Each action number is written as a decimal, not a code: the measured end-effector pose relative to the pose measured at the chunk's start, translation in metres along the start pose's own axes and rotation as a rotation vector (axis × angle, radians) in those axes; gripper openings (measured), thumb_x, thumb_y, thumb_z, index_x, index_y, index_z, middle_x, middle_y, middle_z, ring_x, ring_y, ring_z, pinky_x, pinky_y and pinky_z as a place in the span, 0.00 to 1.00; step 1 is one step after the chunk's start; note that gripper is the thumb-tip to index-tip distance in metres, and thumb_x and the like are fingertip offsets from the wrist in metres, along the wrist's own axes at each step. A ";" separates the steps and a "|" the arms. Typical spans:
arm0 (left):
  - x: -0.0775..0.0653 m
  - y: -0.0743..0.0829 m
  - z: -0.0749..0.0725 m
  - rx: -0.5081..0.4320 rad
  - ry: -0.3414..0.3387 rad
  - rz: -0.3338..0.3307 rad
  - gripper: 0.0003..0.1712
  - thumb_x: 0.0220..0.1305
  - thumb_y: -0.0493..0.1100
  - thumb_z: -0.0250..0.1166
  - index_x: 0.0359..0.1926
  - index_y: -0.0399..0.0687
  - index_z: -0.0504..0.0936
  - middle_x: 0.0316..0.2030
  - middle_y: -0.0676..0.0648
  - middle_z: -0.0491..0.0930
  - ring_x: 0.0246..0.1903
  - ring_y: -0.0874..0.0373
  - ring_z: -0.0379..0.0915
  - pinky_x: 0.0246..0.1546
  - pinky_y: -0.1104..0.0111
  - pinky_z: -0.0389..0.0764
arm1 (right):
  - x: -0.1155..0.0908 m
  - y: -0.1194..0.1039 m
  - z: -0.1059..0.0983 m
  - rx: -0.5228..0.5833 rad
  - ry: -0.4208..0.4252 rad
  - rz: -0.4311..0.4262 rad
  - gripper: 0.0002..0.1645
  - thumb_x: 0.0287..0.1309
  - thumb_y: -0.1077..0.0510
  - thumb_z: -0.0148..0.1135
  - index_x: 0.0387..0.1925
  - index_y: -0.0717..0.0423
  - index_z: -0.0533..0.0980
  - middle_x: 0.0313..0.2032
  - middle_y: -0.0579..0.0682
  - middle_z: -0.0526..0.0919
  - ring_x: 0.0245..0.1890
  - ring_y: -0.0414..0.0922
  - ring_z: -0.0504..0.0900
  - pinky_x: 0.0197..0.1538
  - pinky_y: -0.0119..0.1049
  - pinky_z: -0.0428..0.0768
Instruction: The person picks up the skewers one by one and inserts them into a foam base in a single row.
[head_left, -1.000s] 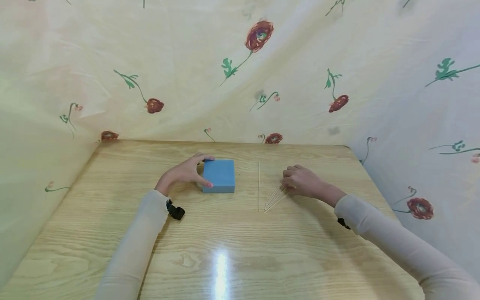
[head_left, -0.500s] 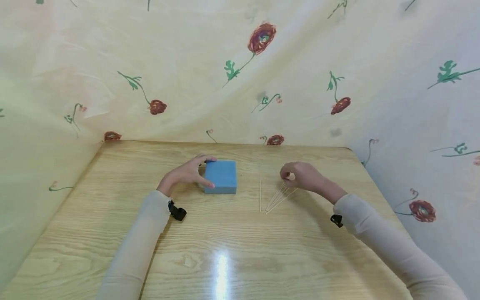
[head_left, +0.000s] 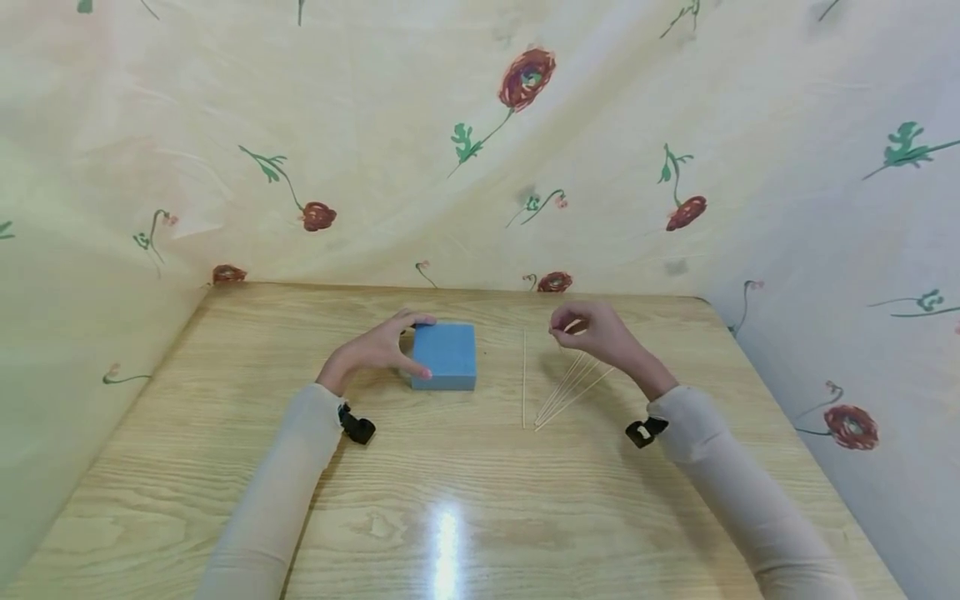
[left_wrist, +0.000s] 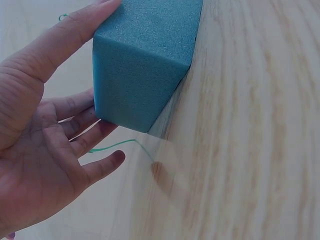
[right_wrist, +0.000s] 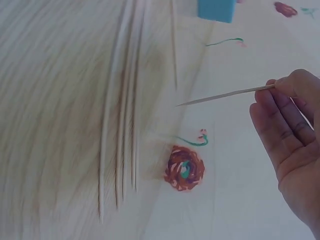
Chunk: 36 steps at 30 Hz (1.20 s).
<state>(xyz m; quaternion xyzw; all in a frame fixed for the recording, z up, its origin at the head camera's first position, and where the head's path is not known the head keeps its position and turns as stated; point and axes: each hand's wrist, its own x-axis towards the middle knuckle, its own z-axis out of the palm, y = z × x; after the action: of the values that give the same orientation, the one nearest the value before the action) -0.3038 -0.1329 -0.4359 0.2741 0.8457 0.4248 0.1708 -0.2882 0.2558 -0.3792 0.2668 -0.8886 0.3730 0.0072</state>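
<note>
A blue foam block [head_left: 444, 350] lies flat on the wooden table. My left hand [head_left: 371, 346] holds its left side, thumb along the near edge and fingers at the far side; in the left wrist view the thumb [left_wrist: 75, 37] lies against the foam block [left_wrist: 130, 80]. My right hand [head_left: 603, 337] is raised over the table, its thumb and forefinger pinching a toothpick [right_wrist: 225, 95], whose pointed tip shows in the right wrist view. Below that hand lie several thin wooden skewers [head_left: 562, 396], fanned out. One single skewer [head_left: 523, 379] lies apart, between block and fan.
The wood-grain table [head_left: 450, 467] ends at the back against a flower-printed cloth [head_left: 375, 167], which also hangs at both sides. Black wrist cameras [head_left: 358, 427] sit at both cuffs.
My right hand has lifted off the fanned skewers and moved slightly left and away, with the toothpick pinched in it. The left hand keeps its place on the foam block.
</note>
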 end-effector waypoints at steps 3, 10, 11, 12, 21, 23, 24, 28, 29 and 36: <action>0.000 0.000 0.001 -0.002 0.004 -0.009 0.56 0.53 0.50 0.81 0.78 0.49 0.60 0.75 0.41 0.55 0.73 0.40 0.53 0.72 0.41 0.59 | 0.005 -0.001 0.004 0.078 0.048 0.044 0.04 0.63 0.68 0.66 0.39 0.63 0.83 0.40 0.60 0.86 0.41 0.42 0.84 0.44 0.28 0.83; 0.000 -0.002 0.001 -0.010 0.005 -0.013 0.56 0.52 0.48 0.81 0.78 0.48 0.61 0.75 0.41 0.57 0.73 0.41 0.53 0.73 0.42 0.57 | 0.017 -0.004 0.016 0.208 0.130 0.053 0.08 0.62 0.67 0.68 0.42 0.66 0.81 0.41 0.61 0.84 0.40 0.37 0.84 0.43 0.26 0.83; -0.001 -0.002 0.001 -0.012 0.003 -0.014 0.56 0.52 0.48 0.81 0.78 0.48 0.61 0.75 0.41 0.57 0.73 0.41 0.53 0.73 0.42 0.57 | 0.018 -0.006 0.018 0.231 0.141 0.042 0.08 0.61 0.66 0.70 0.41 0.65 0.82 0.40 0.59 0.85 0.39 0.36 0.84 0.42 0.26 0.82; -0.001 -0.002 0.001 -0.011 0.002 -0.017 0.56 0.52 0.49 0.81 0.78 0.48 0.61 0.75 0.41 0.56 0.74 0.41 0.53 0.73 0.41 0.57 | 0.020 -0.007 0.019 0.250 0.150 0.037 0.08 0.61 0.66 0.70 0.41 0.65 0.81 0.40 0.59 0.84 0.39 0.36 0.84 0.42 0.26 0.82; -0.001 0.001 0.000 -0.020 -0.004 -0.029 0.57 0.53 0.48 0.81 0.78 0.50 0.60 0.76 0.42 0.54 0.73 0.41 0.53 0.72 0.42 0.59 | 0.038 -0.029 0.036 0.383 0.199 -0.033 0.08 0.62 0.68 0.69 0.41 0.70 0.81 0.43 0.60 0.84 0.39 0.38 0.85 0.45 0.30 0.85; -0.002 0.002 0.000 -0.020 -0.003 -0.028 0.56 0.53 0.49 0.81 0.78 0.49 0.60 0.76 0.41 0.54 0.73 0.40 0.53 0.72 0.41 0.60 | 0.042 -0.033 0.041 0.420 0.202 -0.054 0.08 0.61 0.69 0.68 0.40 0.71 0.81 0.42 0.60 0.84 0.38 0.38 0.85 0.45 0.33 0.86; -0.002 0.003 -0.001 -0.020 -0.003 -0.028 0.56 0.53 0.49 0.81 0.78 0.49 0.60 0.76 0.41 0.54 0.73 0.40 0.53 0.71 0.41 0.60 | 0.044 -0.034 0.043 0.440 0.201 -0.063 0.08 0.62 0.69 0.68 0.40 0.71 0.81 0.42 0.60 0.84 0.38 0.39 0.85 0.45 0.34 0.86; -0.002 0.003 -0.001 -0.020 -0.006 -0.020 0.56 0.54 0.49 0.80 0.78 0.47 0.59 0.76 0.39 0.54 0.73 0.39 0.53 0.71 0.40 0.59 | 0.051 -0.039 0.050 0.513 0.209 -0.082 0.08 0.61 0.70 0.68 0.40 0.72 0.80 0.41 0.60 0.84 0.37 0.40 0.86 0.45 0.37 0.87; -0.002 0.003 -0.001 -0.019 -0.008 -0.021 0.56 0.54 0.50 0.80 0.78 0.47 0.59 0.76 0.39 0.53 0.73 0.39 0.53 0.71 0.40 0.59 | 0.053 -0.039 0.052 0.524 0.210 -0.084 0.08 0.61 0.70 0.68 0.40 0.73 0.80 0.41 0.60 0.84 0.37 0.40 0.86 0.45 0.37 0.87; 0.000 0.000 0.000 -0.011 -0.006 -0.032 0.56 0.54 0.50 0.81 0.78 0.50 0.60 0.76 0.41 0.54 0.75 0.41 0.51 0.73 0.41 0.58 | 0.062 -0.044 0.062 0.582 0.218 -0.116 0.09 0.62 0.71 0.67 0.41 0.76 0.79 0.41 0.61 0.83 0.37 0.41 0.86 0.46 0.38 0.87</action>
<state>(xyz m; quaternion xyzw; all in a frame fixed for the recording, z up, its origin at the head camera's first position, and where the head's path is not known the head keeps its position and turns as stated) -0.3037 -0.1331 -0.4360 0.2609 0.8471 0.4260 0.1815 -0.3088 0.1594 -0.3816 0.2663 -0.7218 0.6371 0.0470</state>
